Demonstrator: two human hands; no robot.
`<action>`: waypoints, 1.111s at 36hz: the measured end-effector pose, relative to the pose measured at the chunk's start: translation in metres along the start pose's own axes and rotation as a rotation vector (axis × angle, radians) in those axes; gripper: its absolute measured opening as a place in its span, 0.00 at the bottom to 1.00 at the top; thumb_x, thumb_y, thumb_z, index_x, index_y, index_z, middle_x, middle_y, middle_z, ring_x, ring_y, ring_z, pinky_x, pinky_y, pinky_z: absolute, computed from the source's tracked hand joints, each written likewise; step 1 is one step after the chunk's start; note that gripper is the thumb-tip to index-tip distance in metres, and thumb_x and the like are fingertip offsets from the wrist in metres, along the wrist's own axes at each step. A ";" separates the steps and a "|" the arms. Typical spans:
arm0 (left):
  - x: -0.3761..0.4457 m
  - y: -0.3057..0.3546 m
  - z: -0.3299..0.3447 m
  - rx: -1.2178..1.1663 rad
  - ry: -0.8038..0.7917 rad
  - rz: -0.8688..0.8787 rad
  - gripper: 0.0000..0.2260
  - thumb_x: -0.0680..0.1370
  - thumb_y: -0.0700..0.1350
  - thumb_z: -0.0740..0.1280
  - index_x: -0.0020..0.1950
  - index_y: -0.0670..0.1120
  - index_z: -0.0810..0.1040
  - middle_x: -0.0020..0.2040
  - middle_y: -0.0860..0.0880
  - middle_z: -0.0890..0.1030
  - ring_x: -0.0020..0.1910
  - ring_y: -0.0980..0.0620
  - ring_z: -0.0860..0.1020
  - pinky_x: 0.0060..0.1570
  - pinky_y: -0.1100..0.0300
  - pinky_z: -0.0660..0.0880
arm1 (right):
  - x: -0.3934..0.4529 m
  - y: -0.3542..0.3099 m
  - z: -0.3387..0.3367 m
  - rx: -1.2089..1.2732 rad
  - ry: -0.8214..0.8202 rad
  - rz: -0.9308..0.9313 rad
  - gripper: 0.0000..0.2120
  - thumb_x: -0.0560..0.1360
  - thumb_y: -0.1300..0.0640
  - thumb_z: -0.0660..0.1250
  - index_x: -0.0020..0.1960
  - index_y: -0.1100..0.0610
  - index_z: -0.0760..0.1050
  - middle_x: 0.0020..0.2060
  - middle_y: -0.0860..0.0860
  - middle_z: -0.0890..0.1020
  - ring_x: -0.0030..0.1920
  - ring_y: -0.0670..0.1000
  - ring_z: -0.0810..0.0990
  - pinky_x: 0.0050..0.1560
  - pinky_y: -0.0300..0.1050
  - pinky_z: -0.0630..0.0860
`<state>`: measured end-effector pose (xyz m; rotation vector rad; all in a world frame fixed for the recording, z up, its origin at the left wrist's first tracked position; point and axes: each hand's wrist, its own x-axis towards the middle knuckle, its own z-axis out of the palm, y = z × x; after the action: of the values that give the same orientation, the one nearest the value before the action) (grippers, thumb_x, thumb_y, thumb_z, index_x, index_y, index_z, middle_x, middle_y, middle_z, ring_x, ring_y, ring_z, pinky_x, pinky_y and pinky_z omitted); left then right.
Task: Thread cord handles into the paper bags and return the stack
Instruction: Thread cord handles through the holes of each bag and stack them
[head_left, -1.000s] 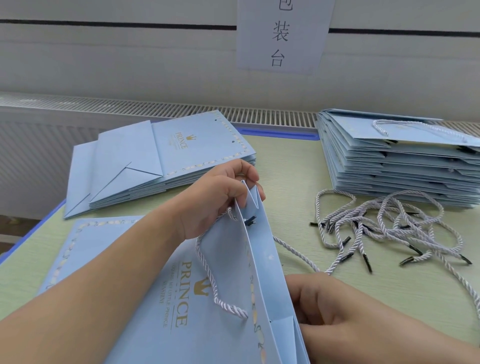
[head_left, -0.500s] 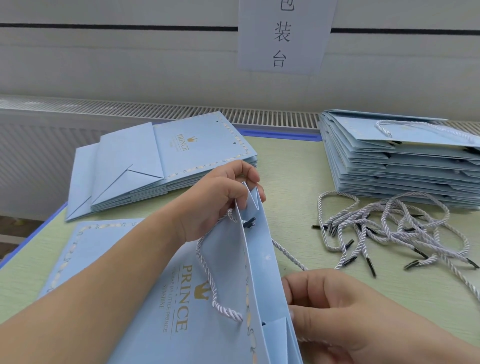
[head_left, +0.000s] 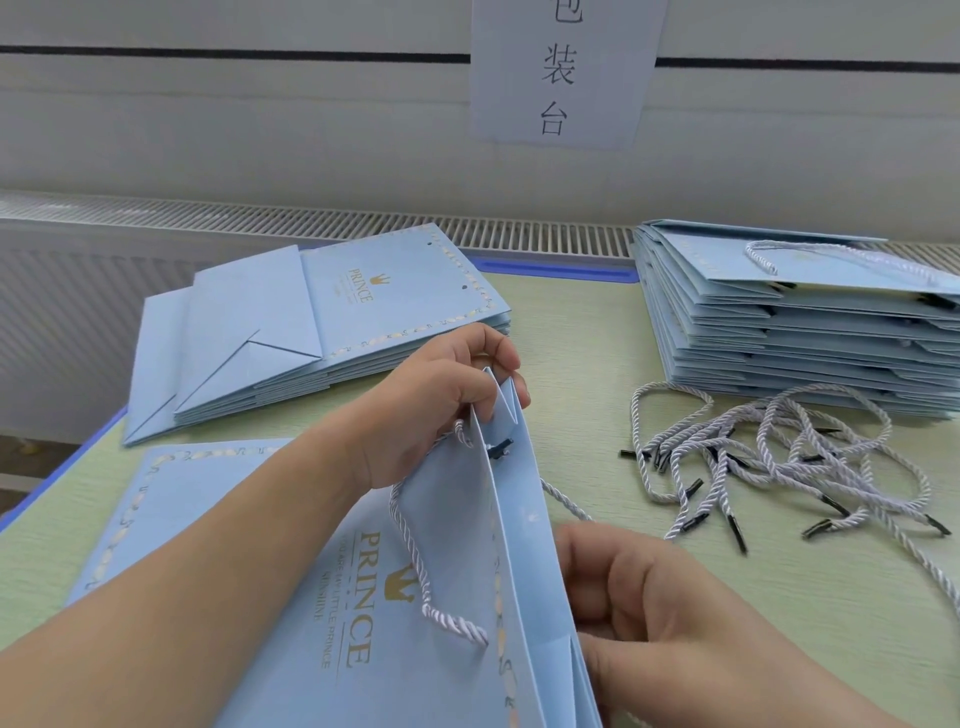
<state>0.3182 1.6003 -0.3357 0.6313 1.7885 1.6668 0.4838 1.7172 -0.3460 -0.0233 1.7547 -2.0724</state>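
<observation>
Head view: the bag (head_left: 457, 597) stands on edge on the surface (head_left: 779, 597), long axis from 6 to 12 o'clock. The left hand (head_left: 441, 400) pinches its top corner at 12 o'clock. The right hand (head_left: 654, 608), fingers curled against the far panel at 3 o'clock, is nearer the second cord (head_left: 563, 501); its grip is hidden. 1 handle (head_left: 415, 551) already hangs on the near panel.

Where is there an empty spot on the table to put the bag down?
Bare green table shows between the flat stack of bags at back left and the tall stack at right. Another patch lies at the near right edge. The loose cords crowd the middle right.
</observation>
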 end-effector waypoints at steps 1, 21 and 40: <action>0.000 0.000 0.000 -0.003 0.000 -0.001 0.19 0.56 0.34 0.57 0.45 0.44 0.71 0.36 0.47 0.79 0.34 0.51 0.71 0.35 0.57 0.63 | 0.000 -0.002 0.000 0.051 0.023 -0.001 0.13 0.64 0.62 0.73 0.46 0.60 0.75 0.42 0.68 0.80 0.40 0.59 0.79 0.39 0.46 0.79; 0.002 -0.004 0.005 0.049 -0.008 0.011 0.18 0.56 0.33 0.57 0.44 0.44 0.70 0.36 0.45 0.78 0.31 0.54 0.72 0.27 0.66 0.66 | -0.012 -0.016 0.001 -0.556 0.101 -0.118 0.10 0.71 0.56 0.63 0.46 0.51 0.82 0.33 0.64 0.75 0.31 0.49 0.69 0.35 0.44 0.63; 0.002 -0.002 0.003 0.068 0.034 0.011 0.18 0.56 0.35 0.58 0.45 0.44 0.71 0.36 0.47 0.79 0.38 0.47 0.69 0.34 0.58 0.65 | -0.008 -0.006 -0.002 -1.163 0.439 -0.607 0.09 0.65 0.45 0.66 0.45 0.38 0.76 0.57 0.34 0.72 0.40 0.40 0.69 0.35 0.32 0.67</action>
<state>0.3184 1.6038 -0.3380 0.6478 1.8758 1.6386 0.4887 1.7226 -0.3388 -0.5179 3.2964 -1.0559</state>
